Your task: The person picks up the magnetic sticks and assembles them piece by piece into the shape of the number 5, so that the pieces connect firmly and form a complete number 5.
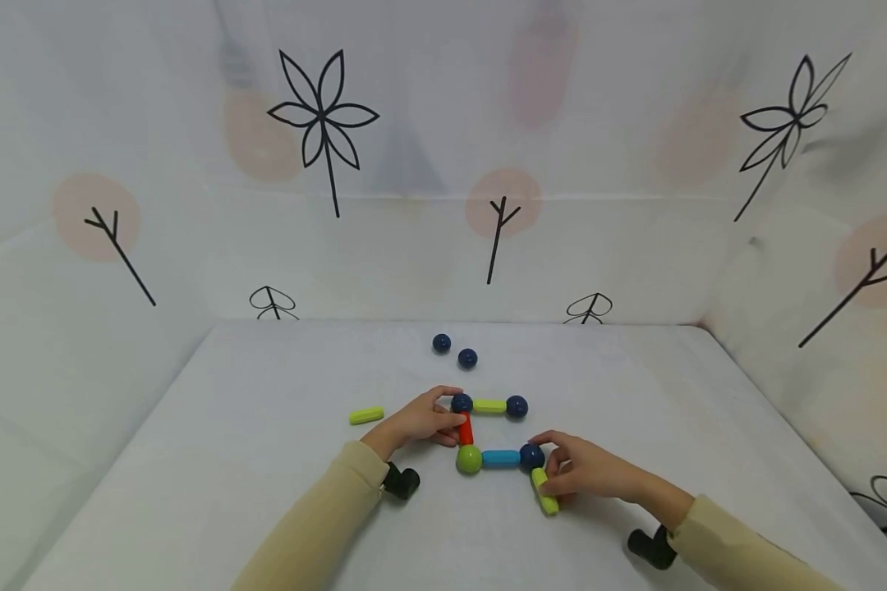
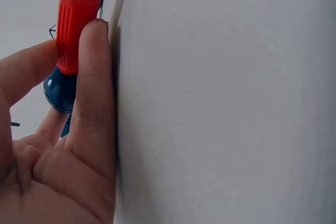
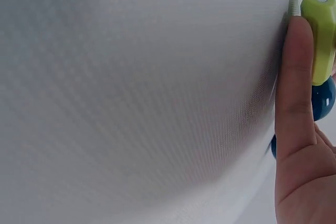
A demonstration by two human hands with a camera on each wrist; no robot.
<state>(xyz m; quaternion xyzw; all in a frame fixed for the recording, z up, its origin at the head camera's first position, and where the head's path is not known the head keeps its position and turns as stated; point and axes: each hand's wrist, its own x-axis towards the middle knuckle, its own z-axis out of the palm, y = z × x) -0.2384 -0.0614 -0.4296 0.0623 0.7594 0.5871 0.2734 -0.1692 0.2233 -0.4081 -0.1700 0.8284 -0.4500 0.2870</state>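
A chain of toy building rods and balls lies on the white table. My left hand (image 1: 418,417) pinches the red rod (image 1: 466,430) between thumb and finger, another finger at the dark blue ball (image 1: 461,403) on its far end. From that ball a yellow-green rod (image 1: 489,406) leads to a second dark blue ball (image 1: 517,407). The red rod's near end meets a green ball (image 1: 469,460), joined by a light blue rod (image 1: 501,459) to a third dark blue ball (image 1: 532,457). Against this one, my right hand (image 1: 595,468) pinches a yellow-green stick (image 3: 319,40); its outer end shows a metal disc.
Two loose dark blue balls (image 1: 442,343) lie farther back on the table (image 1: 303,369). Left of my left hand is a loose yellow-green rod (image 1: 366,415). Black wrist devices (image 1: 402,483) sit beneath both wrists. A patterned cloth (image 1: 414,263) stands behind the table.
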